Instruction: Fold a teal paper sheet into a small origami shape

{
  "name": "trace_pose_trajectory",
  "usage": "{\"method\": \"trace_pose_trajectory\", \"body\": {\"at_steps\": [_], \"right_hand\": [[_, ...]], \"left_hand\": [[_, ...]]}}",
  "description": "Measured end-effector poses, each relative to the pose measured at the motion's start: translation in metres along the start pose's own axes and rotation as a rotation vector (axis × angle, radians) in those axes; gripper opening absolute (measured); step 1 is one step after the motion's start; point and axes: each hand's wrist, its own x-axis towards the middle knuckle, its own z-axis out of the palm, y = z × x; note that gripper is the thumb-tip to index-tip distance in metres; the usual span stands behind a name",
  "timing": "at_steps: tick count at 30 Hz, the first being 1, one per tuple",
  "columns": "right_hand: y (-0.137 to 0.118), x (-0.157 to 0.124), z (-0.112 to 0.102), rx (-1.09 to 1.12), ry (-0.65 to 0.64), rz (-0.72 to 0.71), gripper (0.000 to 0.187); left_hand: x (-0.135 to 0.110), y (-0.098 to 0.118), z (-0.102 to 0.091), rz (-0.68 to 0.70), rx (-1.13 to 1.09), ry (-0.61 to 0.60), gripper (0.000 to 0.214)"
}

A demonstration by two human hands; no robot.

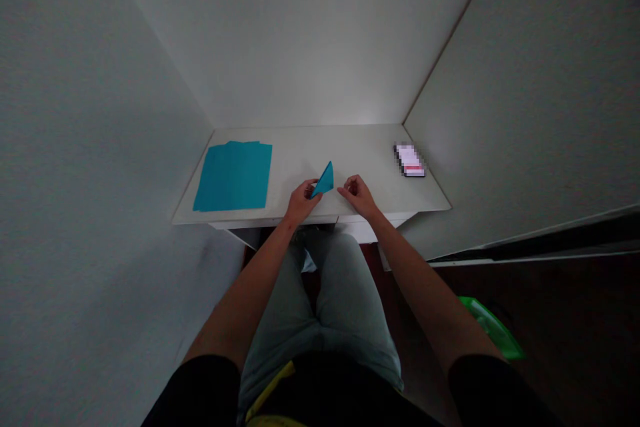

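Observation:
A small folded piece of blue paper point(325, 180), roughly triangular with one point upward, is held above the white table. My left hand point(301, 201) is closed on its lower left edge, the thumb in front and the fingers partly hidden behind. Just to the right of the paper is my right hand point(359, 195), its fingers loosely curled and the thumb held apart from them. It holds nothing that I can see and does not touch the paper.
A stack of blue paper sheets point(234, 177) lies on the left of the white table point(350, 140). Near the right edge rests a phone point(411, 160) with a blurred screen. Walls enclose the table at the back and both sides. A green object point(493, 328) is low on the right.

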Motion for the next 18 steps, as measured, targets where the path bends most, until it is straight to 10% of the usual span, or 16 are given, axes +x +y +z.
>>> {"method": "trace_pose_trajectory", "body": {"at_steps": [5, 18], "right_hand": [[-0.003, -0.001, 0.009, -0.141, -0.112, 0.033, 0.067], [-0.010, -0.003, 0.006, -0.356, -0.183, 0.053, 0.056]], "left_hand": [[-0.006, 0.005, 0.002, 0.137, 0.242, -0.105, 0.052], [-0.008, 0.016, 0.001, 0.104, 0.224, -0.225, 0.064]]}}
